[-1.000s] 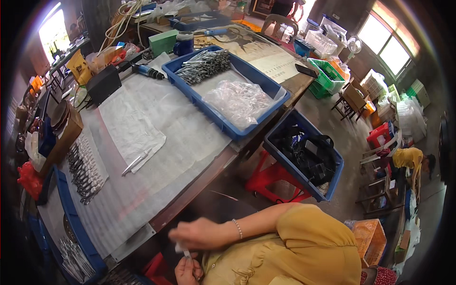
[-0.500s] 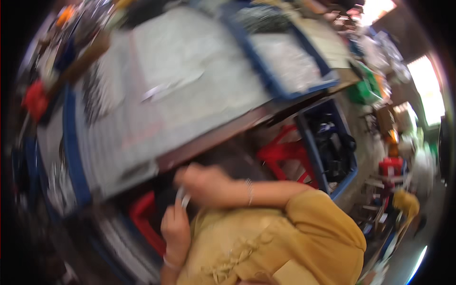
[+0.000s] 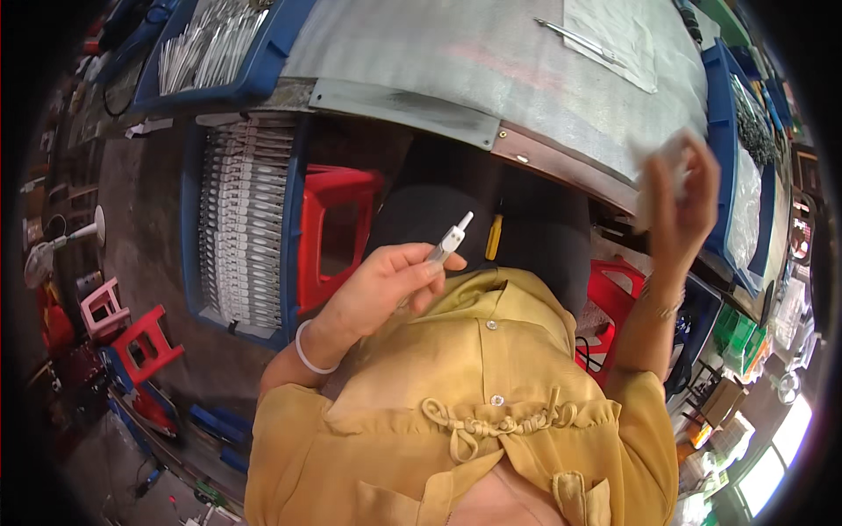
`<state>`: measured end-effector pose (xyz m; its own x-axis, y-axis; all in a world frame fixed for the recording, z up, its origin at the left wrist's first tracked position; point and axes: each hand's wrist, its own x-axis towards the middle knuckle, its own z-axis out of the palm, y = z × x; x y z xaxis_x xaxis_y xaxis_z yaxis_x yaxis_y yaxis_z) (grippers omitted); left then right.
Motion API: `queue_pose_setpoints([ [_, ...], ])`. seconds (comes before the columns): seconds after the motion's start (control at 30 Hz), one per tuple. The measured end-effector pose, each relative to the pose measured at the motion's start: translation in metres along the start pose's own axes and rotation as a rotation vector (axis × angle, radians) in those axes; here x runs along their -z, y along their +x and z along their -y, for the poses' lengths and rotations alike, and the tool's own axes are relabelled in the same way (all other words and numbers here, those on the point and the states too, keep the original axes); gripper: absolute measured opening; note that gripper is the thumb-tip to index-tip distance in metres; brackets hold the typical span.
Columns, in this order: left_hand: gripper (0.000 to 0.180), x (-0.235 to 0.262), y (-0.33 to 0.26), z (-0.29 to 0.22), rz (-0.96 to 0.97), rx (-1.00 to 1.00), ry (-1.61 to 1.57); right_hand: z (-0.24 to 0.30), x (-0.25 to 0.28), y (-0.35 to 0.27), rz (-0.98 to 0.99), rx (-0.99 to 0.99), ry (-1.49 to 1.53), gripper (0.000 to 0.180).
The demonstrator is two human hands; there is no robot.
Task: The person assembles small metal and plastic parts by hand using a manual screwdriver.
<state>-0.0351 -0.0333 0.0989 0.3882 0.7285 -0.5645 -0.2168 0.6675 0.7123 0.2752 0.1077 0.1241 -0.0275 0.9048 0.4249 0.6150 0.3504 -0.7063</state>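
Observation:
My left hand [image 3: 399, 282] is in front of my torso, its fingers closed around a small white-and-grey pen-like device [image 3: 453, 238] with a narrow white tip pointing up and away. My right hand [image 3: 682, 197] is raised to the right, beside the table edge. Its fingers are curled together and partly smeared by motion. A pale, whitish thing [image 3: 647, 180] shows as a blur at those fingers; its kind cannot be made out. To the left, a blue tray [image 3: 294, 202] holds stacked rows of white-and-grey devices [image 3: 246, 210] resembling the one in my left hand.
The grey-topped table [image 3: 395, 44] spans the front. A slim metal tool [image 3: 574, 39] lies there on a white sheet [image 3: 627, 26]. Blue bins hold slender silvery pieces [image 3: 210, 48] and clear plastic [image 3: 744, 206]. A red stool [image 3: 326, 228] stands beside the tray. A yellow handle [image 3: 495, 237] shows by my lap.
My hands were close together around a small white thing; now they are apart, the right one up and to the right. The view has turned leftward, bringing the tray of devices fully in.

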Motion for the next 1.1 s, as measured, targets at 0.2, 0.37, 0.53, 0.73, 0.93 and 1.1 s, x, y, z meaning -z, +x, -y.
queue_pose_setpoints([
  [0.2, 0.032, 0.005, 0.005, 0.004, 0.122, 0.092, -0.515, -0.019, 0.032, 0.072, -0.154, 0.2, -0.542, 0.043],
  [0.37, 0.033, 0.019, 0.002, 0.012, 0.069, 0.048, -0.484, 0.056, -0.036, 0.015, 0.462, 0.207, 0.004, 0.039],
  [0.53, 0.047, 0.028, -0.006, 0.015, -0.056, -0.044, -0.054, 0.102, -0.103, -0.021, 0.939, 0.523, 0.202, 0.03],
  [0.73, 0.085, 0.057, -0.013, 0.041, -0.351, -0.624, 0.74, 0.144, -0.155, -0.039, 1.251, 0.925, 0.102, 0.018],
  [0.93, 0.09, 0.101, -0.07, 0.028, -0.287, -0.467, 0.435, 0.179, -0.211, -0.033, 1.418, 0.96, 0.132, 0.017],
  [1.1, 0.077, 0.134, -0.1, 0.042, -1.212, -0.763, 0.314, 0.207, -0.282, -0.015, 1.412, 0.424, 0.463, 0.021],
])
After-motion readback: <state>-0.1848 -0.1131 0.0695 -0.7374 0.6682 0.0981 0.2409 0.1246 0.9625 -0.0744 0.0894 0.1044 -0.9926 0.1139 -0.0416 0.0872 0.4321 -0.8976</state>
